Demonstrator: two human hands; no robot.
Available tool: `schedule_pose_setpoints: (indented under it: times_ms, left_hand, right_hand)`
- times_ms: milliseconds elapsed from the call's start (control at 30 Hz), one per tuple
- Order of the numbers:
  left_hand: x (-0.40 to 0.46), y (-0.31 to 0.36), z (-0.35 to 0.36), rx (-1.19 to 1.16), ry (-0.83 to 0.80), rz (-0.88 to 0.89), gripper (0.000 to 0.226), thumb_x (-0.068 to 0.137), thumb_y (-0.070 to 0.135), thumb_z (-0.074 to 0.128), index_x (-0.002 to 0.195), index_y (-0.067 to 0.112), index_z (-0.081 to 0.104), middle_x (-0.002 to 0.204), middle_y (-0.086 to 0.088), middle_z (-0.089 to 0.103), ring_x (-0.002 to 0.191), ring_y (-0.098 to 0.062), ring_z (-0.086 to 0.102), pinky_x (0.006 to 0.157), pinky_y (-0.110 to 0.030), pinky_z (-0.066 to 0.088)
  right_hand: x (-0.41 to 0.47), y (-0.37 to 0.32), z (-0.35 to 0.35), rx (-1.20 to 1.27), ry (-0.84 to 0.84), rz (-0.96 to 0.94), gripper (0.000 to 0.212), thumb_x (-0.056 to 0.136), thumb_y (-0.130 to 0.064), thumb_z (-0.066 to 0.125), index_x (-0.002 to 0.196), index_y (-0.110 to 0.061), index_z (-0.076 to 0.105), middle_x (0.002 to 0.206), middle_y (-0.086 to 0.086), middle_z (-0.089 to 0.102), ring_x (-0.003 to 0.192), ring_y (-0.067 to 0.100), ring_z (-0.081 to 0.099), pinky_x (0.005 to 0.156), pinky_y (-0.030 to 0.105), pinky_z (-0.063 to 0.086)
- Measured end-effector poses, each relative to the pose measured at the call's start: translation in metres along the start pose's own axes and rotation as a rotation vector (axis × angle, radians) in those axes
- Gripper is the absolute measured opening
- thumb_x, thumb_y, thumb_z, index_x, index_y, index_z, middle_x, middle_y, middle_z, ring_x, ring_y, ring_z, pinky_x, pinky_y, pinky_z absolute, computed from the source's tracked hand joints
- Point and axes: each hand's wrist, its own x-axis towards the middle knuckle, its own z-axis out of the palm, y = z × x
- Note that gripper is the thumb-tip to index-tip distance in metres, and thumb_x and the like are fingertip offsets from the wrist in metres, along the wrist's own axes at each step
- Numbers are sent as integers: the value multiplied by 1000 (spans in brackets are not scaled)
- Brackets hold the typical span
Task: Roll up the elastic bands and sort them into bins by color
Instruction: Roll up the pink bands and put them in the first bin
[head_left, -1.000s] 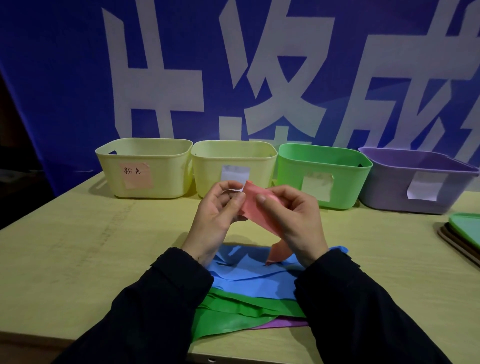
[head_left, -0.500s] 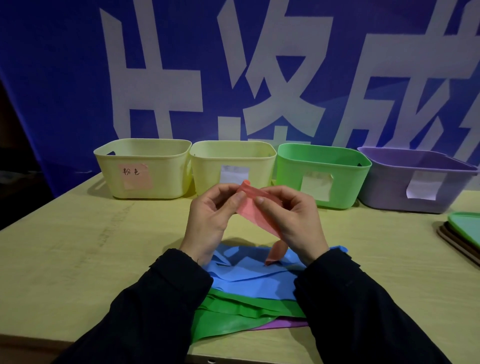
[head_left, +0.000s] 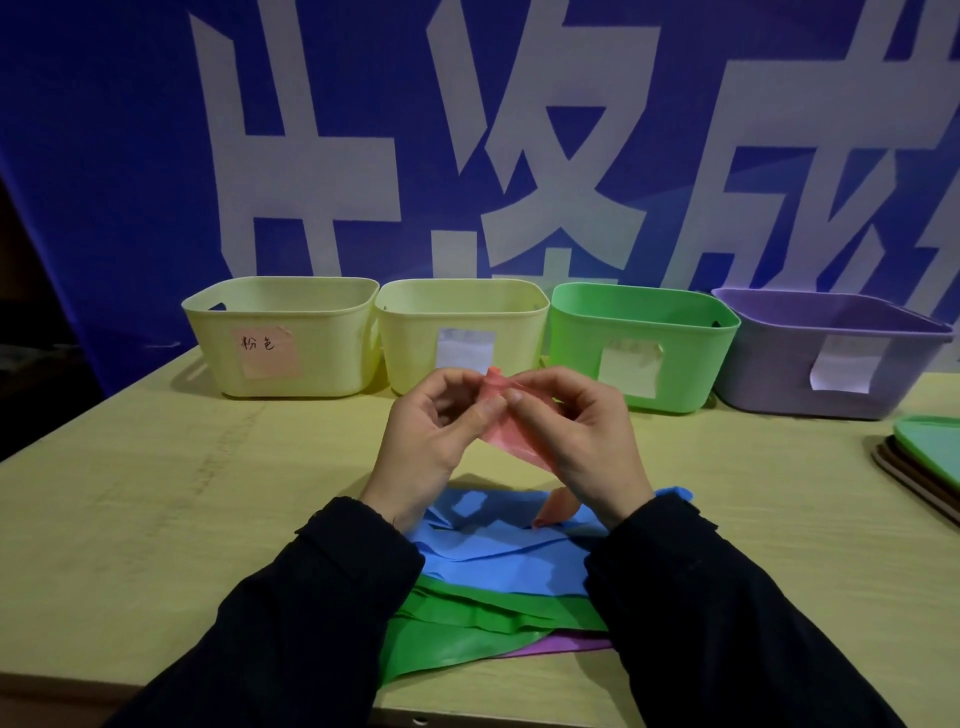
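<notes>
Over the last second the pink band (head_left: 506, 434) had drawn in tighter between the two hands: where a flat stretch of it had shown between the fingers before, its upper end now bunched into a small crimped nub just above the fingertips, and the hands had closed toward each other until their thumbs nearly met. The left hand (head_left: 431, 441) pinched the band's near edge with thumb and forefinger, its other fingers curled loosely behind; the right hand (head_left: 582, 441) pinched the same end from the other side, fingers bent around the strip. Both were raised above the middle of the table (head_left: 156, 519), in front of the row of bins along its far edge. The band's free tail still hung down behind the right wrist, its tip reaching the blue band (head_left: 498, 551) spread near the front edge, with the green band (head_left: 467, 623) and a sliver of purple band (head_left: 566, 646) under it. That read as the roll only just begun, with most of the strip left to wind. The pink-labelled bin (head_left: 291, 338) stood at the far left corner, then a second yellow bin (head_left: 462, 317), a green bin (head_left: 644, 332) and a purple bin (head_left: 831, 358); I could not tell whether any held bands yet, and three bands still waited.
</notes>
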Motion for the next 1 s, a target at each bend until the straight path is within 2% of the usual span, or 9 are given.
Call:
schedule_pose_setpoints:
  times_ms: [67,133,200,300,400,567,700,867,1000]
  left_hand:
    - [2,0,-3,-90,16,-33,30,82,16,81,106,4,67,98,-10,73,94,-20,67,85,-32,55]
    - [3,1,-5,-194,3,-75,22,79,12,79,98,11,67,96,-6,71,93,-22,64,84,-33,54]
    - [3,3,-5,-317,-25,-120,21,78,7,74,96,10,64,94,-5,68,91,-21,64,83,-33,56]
    - [4,5,-5,-416,-30,-141,22,78,5,72,97,7,62,95,-6,68,87,-17,67,79,-28,60]
    - [4,6,-3,-358,18,-135,22,78,11,82,95,8,69,97,-10,70,87,-19,68,77,-28,59]
    - [4,11,-8,-288,67,-134,30,82,23,69,109,11,70,97,-4,76,89,-14,70,78,-26,59]
    - [3,9,-8,-211,22,-134,33,87,25,66,118,15,69,104,-4,70,83,-12,59,63,-23,50]
    - [4,7,-10,-202,17,-127,28,83,18,70,110,12,66,102,-4,71,94,-17,63,78,-25,53]
    - [7,10,-16,-274,27,-162,37,74,15,84,106,11,65,95,-5,68,85,-18,60,77,-26,51]
  right_hand:
    - [2,0,-4,59,-31,67,13,88,-4,74,98,-12,75,84,4,76,74,11,66,67,21,51]
    - [3,0,-8,68,-58,145,12,88,-3,74,100,-7,74,81,3,74,69,10,64,60,20,49]
    - [3,1,-10,9,-64,167,7,88,-10,76,95,-9,75,77,-2,72,63,8,61,52,19,47]
    - [4,1,-10,-30,-41,127,6,88,-15,77,85,-12,73,68,-6,68,58,5,56,52,17,42]
    - [4,-1,-10,-40,-38,80,7,88,-16,78,84,-11,73,71,-4,68,63,7,56,58,20,43]
    - [7,-2,-17,-58,-5,60,5,86,-13,79,83,-13,75,71,-8,69,65,5,59,60,19,46]
    - [6,1,-17,-147,7,-23,7,89,-15,77,84,-18,73,73,-12,68,68,3,58,62,17,45]
    - [8,4,-23,-206,46,-42,8,92,-15,72,85,-19,69,76,-12,67,71,3,57,65,19,46]
    - [11,2,-32,-200,-11,37,9,90,-15,75,83,-17,72,73,-10,68,68,4,57,63,21,45]
